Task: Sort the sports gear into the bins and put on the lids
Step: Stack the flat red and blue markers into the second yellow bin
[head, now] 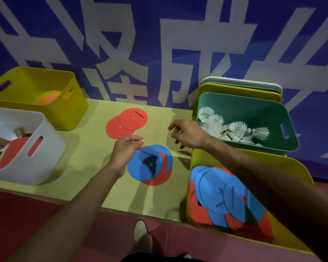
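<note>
The left hand (125, 150), fingers loosely spread and empty, hovers at the left edge of the blue-and-red disc stack (152, 166) on the surface (95, 148). Just beyond, the right hand (187, 135) hangs loosely curled, holding nothing. Best to slide fingertips under the whole stack, lift it flat, and lower it into the right yellow bin (282, 163), which holds similar discs.

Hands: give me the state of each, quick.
Left hand: open, fingers relaxed by the blue discs, holding nothing.
Right hand: open, fingers loosely curled, holding nothing.
</note>
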`<state>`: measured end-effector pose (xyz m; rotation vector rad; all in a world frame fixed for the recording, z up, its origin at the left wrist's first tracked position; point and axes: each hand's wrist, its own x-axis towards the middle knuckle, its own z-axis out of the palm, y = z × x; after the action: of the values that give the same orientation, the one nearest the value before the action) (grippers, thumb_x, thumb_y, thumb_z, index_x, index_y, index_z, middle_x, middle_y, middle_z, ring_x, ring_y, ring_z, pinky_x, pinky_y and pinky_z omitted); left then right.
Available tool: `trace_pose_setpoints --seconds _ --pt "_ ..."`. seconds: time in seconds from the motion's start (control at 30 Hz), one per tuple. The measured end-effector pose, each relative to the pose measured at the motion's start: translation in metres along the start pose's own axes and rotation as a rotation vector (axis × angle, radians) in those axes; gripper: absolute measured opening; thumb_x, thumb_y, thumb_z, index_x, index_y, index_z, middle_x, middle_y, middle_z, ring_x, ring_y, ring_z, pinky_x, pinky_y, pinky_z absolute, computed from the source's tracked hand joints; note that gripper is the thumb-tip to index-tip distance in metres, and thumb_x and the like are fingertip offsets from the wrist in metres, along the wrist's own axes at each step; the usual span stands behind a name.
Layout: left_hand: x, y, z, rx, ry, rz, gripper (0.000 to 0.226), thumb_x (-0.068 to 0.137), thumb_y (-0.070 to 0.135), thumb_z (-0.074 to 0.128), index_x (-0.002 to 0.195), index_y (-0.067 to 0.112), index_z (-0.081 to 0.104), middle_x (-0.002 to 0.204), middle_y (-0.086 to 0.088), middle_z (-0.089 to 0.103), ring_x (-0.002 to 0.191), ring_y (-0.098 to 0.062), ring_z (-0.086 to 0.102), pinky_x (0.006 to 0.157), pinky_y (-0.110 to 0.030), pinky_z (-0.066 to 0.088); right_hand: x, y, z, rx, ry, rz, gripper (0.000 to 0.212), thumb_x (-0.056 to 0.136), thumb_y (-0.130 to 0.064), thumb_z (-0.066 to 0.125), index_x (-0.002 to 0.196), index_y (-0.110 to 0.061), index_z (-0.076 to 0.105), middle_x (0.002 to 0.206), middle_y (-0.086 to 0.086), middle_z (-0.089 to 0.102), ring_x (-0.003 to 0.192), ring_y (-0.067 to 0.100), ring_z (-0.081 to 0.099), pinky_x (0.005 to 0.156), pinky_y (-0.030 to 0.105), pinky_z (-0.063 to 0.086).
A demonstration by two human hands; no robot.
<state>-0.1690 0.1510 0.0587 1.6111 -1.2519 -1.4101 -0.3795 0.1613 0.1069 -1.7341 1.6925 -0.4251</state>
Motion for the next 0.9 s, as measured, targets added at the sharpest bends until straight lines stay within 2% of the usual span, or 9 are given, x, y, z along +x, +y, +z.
trace_pose_setpoints --seconds 0.1,0.2,0.33,0.43,0.57,0.67,0.7,0.8,0.9 --pt "0.027 -0.025 -0.020 0.030 -0.003 -0.083 0.022 0.086 -0.002 0.058 0.102 0.010 0.066 0.091 -0.003 0.068 0.086 -0.017 0.062 0.067 -0.018 0.043 0.036 -0.002 0.032 -0.055 -0.064 0.095 0.032 0.091 -0.009 0.046 0.120 -0.009 0.058 0.100 0.007 0.067 0.078 0.026 0.070 0.072 0.037 0.057" --pt "0.053 -0.054 -0.032 0.102 -0.049 -0.168 0.024 0.086 0.001 0.058 0.108 0.009 0.065 0.100 -0.007 0.069 0.090 -0.017 0.062 0.064 -0.017 0.042 0.063 0.008 0.060 -0.002 -0.095 0.268 0.033 0.088 -0.008 0.049 0.121 -0.009 0.058 0.114 0.012 0.064 0.084 0.026 0.070 0.073 0.036 0.059" --pt "0.076 -0.094 -0.040 0.200 -0.107 -0.247 0.035 0.086 0.001 0.057 0.119 0.011 0.062 0.116 0.001 0.061 0.108 -0.014 0.057 0.081 -0.022 0.044 0.081 0.024 0.091 -0.095 -0.136 0.441 0.032 0.094 -0.011 0.049 0.122 0.000 0.058 0.127 0.018 0.058 0.111 0.032 0.059 0.093 0.039 0.050" --pt "0.083 -0.116 -0.044 0.257 -0.164 -0.268 0.042 0.086 0.000 0.057 0.126 0.015 0.058 0.120 0.003 0.059 0.100 -0.013 0.058 0.082 -0.024 0.042 0.085 0.040 0.114 -0.151 -0.134 0.546 0.037 0.096 -0.017 0.046 0.129 -0.001 0.051 0.132 0.019 0.054 0.121 0.034 0.051 0.102 0.037 0.041" --pt "0.097 -0.125 -0.037 0.302 -0.172 -0.285 0.050 0.083 0.001 0.062 0.131 0.011 0.052 0.117 -0.001 0.058 0.102 -0.020 0.059 0.088 -0.029 0.046 0.090 0.057 0.144 -0.089 -0.108 0.669 0.035 0.091 -0.010 0.047 0.124 0.000 0.055 0.128 0.019 0.058 0.118 0.033 0.054 0.094 0.032 0.043" --pt "0.109 -0.123 -0.022 0.311 -0.132 -0.309 0.033 0.080 -0.008 0.056 0.104 0.015 0.058 0.097 -0.001 0.056 0.094 -0.022 0.055 0.081 -0.030 0.045 0.092 0.061 0.159 0.108 0.014 0.785 0.032 0.092 -0.010 0.049 0.121 0.002 0.055 0.124 0.020 0.059 0.116 0.035 0.054 0.089 0.033 0.044" --pt "0.113 -0.124 -0.017 0.302 -0.116 -0.333 0.032 0.080 -0.009 0.055 0.103 0.015 0.056 0.095 -0.002 0.055 0.093 -0.022 0.054 0.079 -0.030 0.045 0.092 0.063 0.163 0.175 0.061 0.822 0.032 0.093 -0.009 0.048 0.122 0.003 0.054 0.125 0.020 0.058 0.117 0.035 0.054 0.090 0.034 0.044" --pt "0.120 -0.131 -0.008 0.285 -0.071 -0.394 0.053 0.079 -0.006 0.059 0.128 0.010 0.045 0.117 -0.012 0.055 0.101 -0.028 0.058 0.082 -0.032 0.049 0.088 0.065 0.170 0.313 0.150 0.882 0.035 0.093 0.000 0.044 0.127 0.004 0.050 0.129 0.020 0.054 0.120 0.032 0.051 0.085 0.028 0.041" --pt "0.119 -0.131 -0.006 0.266 -0.063 -0.406 0.047 0.078 -0.006 0.062 0.120 0.012 0.049 0.105 -0.010 0.059 0.089 -0.024 0.057 0.078 -0.031 0.048 0.086 0.067 0.174 0.378 0.186 0.890 0.038 0.091 0.005 0.041 0.129 0.002 0.048 0.130 0.020 0.053 0.120 0.031 0.051 0.081 0.025 0.039"
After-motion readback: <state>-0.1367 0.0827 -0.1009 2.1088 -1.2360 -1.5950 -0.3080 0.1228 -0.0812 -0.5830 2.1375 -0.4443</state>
